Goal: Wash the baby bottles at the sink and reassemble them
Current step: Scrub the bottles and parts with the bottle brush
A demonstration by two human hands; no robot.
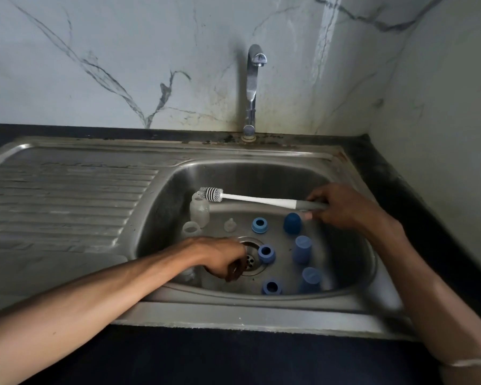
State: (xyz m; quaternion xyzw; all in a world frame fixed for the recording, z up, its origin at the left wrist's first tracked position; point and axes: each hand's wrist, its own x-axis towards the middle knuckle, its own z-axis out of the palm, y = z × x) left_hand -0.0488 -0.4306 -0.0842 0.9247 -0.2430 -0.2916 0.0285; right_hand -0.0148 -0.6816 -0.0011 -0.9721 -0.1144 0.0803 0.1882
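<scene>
In the middle of the frame lay a steel sink (pixel 261 173), its ribbed drainboard (pixel 67 195) running off to the left and a chrome tap (pixel 252 87) rising against the marbled wall (pixel 122 51) at the top centre. The right hand (pixel 342 208), at centre right, gripped the grey end of a brush (pixel 261 200), fingers curled round the handle; the white shaft reached left across the bowl, and the bristled head hung just above the mouth of a clear bottle (pixel 200 211) standing upright at the bowl's left. Below that bottle lay a second clear one (pixel 190 229), and a small clear teat (pixel 230 225) sat to its right. The left hand (pixel 224 259), lower centre, reached down beside the drain (pixel 252 258), fingers curled downward; whether they held anything could not be told. Three blue rings were spread through the bowl: one (pixel 260 225) right of the teat, one (pixel 266 253) just beside the drain, one (pixel 272 287) near the front wall. To their right stood three blue caps in a column: the top (pixel 292 223) just below the right hand, the middle (pixel 302 249), the lowest (pixel 311 279). A bangle (pixel 472 362) circled the right wrist at lower right.
</scene>
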